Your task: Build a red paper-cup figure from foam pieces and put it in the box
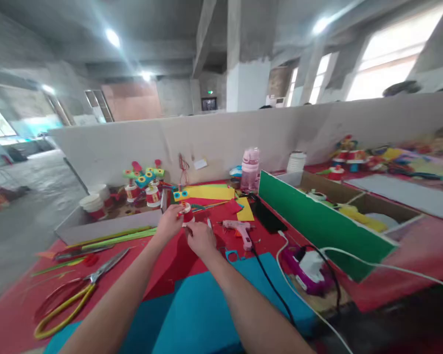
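Note:
Near the middle of the red table, my left hand (171,222) has its fingers closed on the left side of a small red and white cup (186,214). My right hand (202,239) is at the cup's lower right, its fingers bent together by the cup's edge; whatever they pinch is too small to make out. A pink glue gun (239,229) lies to the right of my hands. Blue sheet material (206,305) lies under my forearms, and a blue piece with a round hole (232,255) is just beyond it.
Large scissors (90,285) and green strips (121,237) lie at the left. Behind them, a box (114,227) holds decorated cups. A green-sided box (317,221), purple power strip (306,275) and cables are at the right. A pink bottle (250,169) stands near the partition.

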Motion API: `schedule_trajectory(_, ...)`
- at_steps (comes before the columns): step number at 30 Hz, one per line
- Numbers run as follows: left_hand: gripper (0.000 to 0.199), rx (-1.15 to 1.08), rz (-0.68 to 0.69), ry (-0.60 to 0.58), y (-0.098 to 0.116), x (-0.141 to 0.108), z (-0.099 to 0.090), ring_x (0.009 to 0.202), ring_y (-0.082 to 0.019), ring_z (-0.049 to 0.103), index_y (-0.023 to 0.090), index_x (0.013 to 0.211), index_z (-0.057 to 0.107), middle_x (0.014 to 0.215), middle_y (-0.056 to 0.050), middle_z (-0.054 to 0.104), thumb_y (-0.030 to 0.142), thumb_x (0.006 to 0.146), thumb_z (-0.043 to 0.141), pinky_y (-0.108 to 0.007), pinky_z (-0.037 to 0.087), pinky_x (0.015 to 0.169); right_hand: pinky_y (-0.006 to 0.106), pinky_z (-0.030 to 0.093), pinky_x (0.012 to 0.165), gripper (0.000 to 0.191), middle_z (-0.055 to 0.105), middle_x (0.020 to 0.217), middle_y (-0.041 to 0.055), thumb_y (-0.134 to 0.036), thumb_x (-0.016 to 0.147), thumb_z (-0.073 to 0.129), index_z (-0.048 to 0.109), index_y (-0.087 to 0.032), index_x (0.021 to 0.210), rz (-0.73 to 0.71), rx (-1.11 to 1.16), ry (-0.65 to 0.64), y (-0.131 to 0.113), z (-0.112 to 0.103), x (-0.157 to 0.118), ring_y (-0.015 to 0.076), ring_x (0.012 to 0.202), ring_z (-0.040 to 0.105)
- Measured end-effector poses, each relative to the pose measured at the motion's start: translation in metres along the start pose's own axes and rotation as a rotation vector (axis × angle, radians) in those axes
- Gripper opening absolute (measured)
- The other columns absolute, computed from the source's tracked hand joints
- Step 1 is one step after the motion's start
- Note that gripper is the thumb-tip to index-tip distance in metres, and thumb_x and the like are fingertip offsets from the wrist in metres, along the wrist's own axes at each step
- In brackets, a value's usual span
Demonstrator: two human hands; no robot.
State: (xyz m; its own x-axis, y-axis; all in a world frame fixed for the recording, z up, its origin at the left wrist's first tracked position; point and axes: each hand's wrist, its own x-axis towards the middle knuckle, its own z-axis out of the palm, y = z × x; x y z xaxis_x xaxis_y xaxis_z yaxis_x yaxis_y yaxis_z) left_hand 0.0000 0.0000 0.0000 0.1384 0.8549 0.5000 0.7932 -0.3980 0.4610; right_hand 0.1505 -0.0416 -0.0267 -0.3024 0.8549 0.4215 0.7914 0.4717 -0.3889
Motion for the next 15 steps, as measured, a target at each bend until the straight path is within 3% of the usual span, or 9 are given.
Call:
schedule_trajectory(4,0.041,-0.007,0.022,0.020,0.005,-0.003,-0.022,0.109,-0.023,0.061,0.018,0.115,0.068,0.122,-0.010,0.064,0.022,0.079,0.049,-0.035,0.053,0.090,0.027,0.041,0.072,0.027,0.074,0.097,0.0075,-0.028,0.094,0.043,0.069,-0.023,0.102,0.019,0.017,-0.015,0.002,-0.002,-0.001,0.0195,0.089,0.066)
schedule_trajectory(9,0.049,-0.167,-0.015,0.086,0.021,-0.003,-0.062,0.071,-0.012,0.064,0.019,0.126,0.060,0.135,-0.011,0.053,0.029,0.079,0.051,-0.026,0.054,0.060,0.027,0.041,0.070,0.027,0.074,0.093,0.0075,-0.032,0.095,0.043,0.068,-0.022,0.097,0.043,0.046,-0.005,0.004,-0.001,-0.002,0.0198,0.086,0.067)
schedule_trajectory(12,0.053,-0.268,-0.073,0.075,0.029,-0.002,-0.072,0.058,-0.008,0.059,0.017,0.129,0.058,0.119,-0.011,0.061,0.031,0.078,0.053,-0.021,0.047,0.047,0.026,0.041,0.068,0.026,0.074,0.092,0.0068,-0.031,0.095,0.044,0.068,-0.022,0.096,0.041,0.060,0.027,0.006,0.001,-0.003,0.0198,0.086,0.068)
schedule_trajectory(15,0.052,-0.252,-0.155,-0.033,0.030,-0.004,-0.060,0.052,-0.010,0.058,0.013,0.127,0.059,0.084,-0.004,0.067,0.026,0.077,0.054,-0.020,0.044,0.045,0.026,0.041,0.068,0.024,0.074,0.092,0.0066,-0.031,0.094,0.045,0.068,-0.022,0.095,0.051,0.057,0.035,0.008,0.002,-0.002,0.0198,0.086,0.068)
